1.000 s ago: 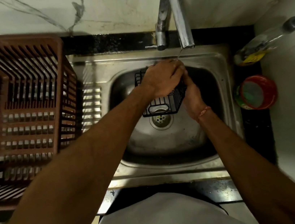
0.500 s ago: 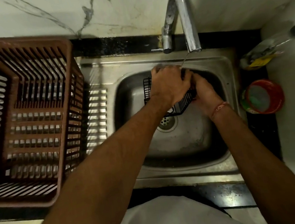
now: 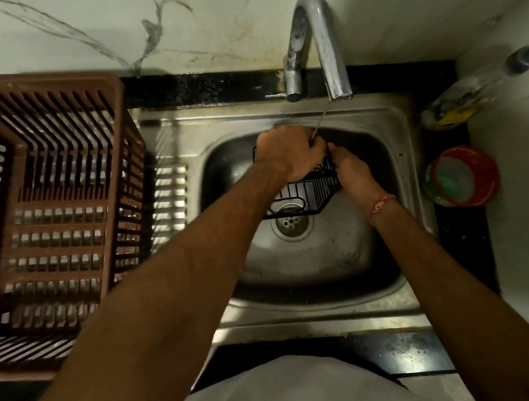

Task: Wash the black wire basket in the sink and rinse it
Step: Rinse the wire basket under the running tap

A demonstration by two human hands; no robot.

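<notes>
A small black wire basket is held over the steel sink, above the drain. My left hand grips its top rim from above, fingers curled over the wire. My right hand holds the basket's right side, fingers against the wires; much of the basket is hidden under both hands. A thin stream of water runs from the curved chrome tap down onto the hands and the basket's far edge.
A large brown slatted plastic crate stands on the drainboard left of the sink. On the black counter at right lie a clear bottle with a yellow label and a round red tub. A white wall stands behind the tap.
The camera view has shifted, so the sink sits lower and further right in the frame. Both hands stay on the basket under the running water, in nearly the same grip.
</notes>
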